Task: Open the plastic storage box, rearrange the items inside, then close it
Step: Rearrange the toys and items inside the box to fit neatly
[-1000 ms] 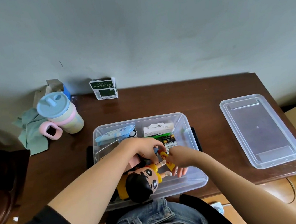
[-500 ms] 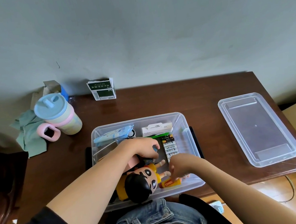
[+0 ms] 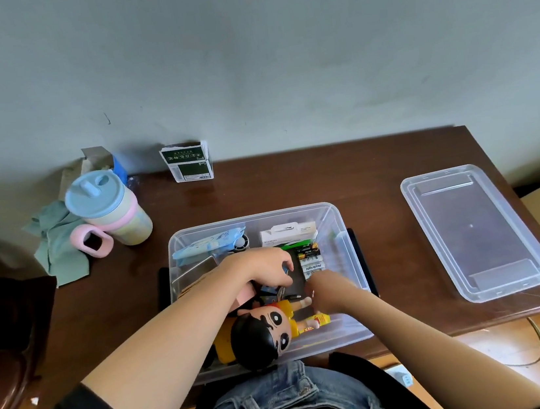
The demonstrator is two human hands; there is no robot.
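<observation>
Clear plastic storage box (image 3: 340,229) sits open at the near middle of the brown table (image 3: 326,176); its lid (image 3: 478,231) lies flat on the table well apart to the right, inner face up. Rearranging step in hand, closing not yet begun.

Key relation: small yellow tube (image 3: 315,322) lies on the box floor by the near wall, long axis roughly left-right, just below and nearer than the right hand (image 3: 328,294). Right hand is the closer one to it. The doll (image 3: 265,332), black-haired, yellow-bodied, lies just left of the tube, head toward the person.

Right hand: reaches into the box from the near right, knuckles up, fingers bent downward near the doll's arm. Whether they pinch anything: cannot tell, tips hidden.

Left hand (image 3: 263,268): comes in from the near left over the box's middle, fingers curled down onto small dark items (image 3: 273,291) under the palm; the grip itself is hidden.

Battery pack (image 3: 310,262) and white carton (image 3: 288,233) sit toward the far wall, beyond both hands.

Judgement: lid fetch falls to the right hand.
</observation>
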